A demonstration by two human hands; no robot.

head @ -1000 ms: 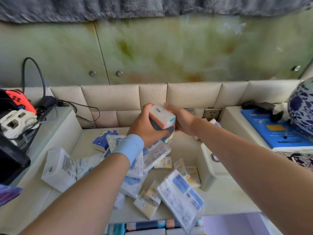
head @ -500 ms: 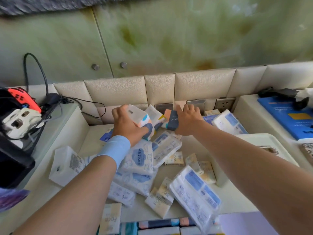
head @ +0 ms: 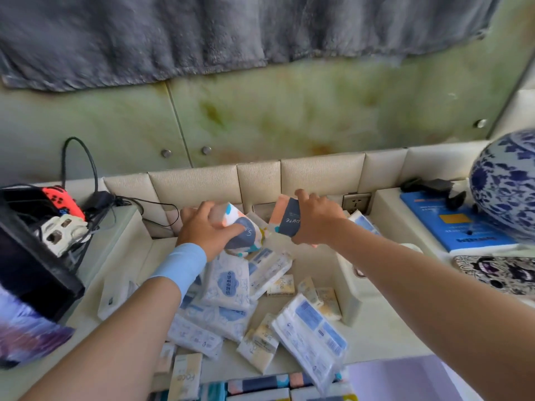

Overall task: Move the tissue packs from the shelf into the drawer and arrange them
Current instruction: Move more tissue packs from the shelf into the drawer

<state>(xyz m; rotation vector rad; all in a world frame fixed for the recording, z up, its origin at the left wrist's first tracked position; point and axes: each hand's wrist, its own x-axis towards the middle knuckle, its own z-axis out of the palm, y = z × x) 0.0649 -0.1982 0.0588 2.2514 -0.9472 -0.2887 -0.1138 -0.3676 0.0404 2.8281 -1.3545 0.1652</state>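
Many tissue packs (head: 231, 287) lie scattered on the cream shelf (head: 385, 337). My left hand (head: 205, 230), a blue band on its wrist, grips a colourful pack (head: 241, 230) with a navy patch near the back of the shelf. My right hand (head: 315, 219) grips a second navy and peach pack (head: 286, 217) and holds it upright just above the pile. A large blue-and-white pack (head: 311, 340) lies at the front. At the bottom edge, rows of colourful packs (head: 260, 386) show in the drawer.
A black box (head: 31, 267), game controllers (head: 59, 215) and cables sit on the raised ledge at left. A blue-and-white vase (head: 506, 183) and a blue book (head: 451, 224) stand on the right ledge. A cream box (head: 350, 290) sits right of the pile. A wall socket (head: 356, 201) is behind.
Both hands had held one pack together, then reached to the back of the shelf. Each now grips its own pack, and my right hand has lifted its pack upright.
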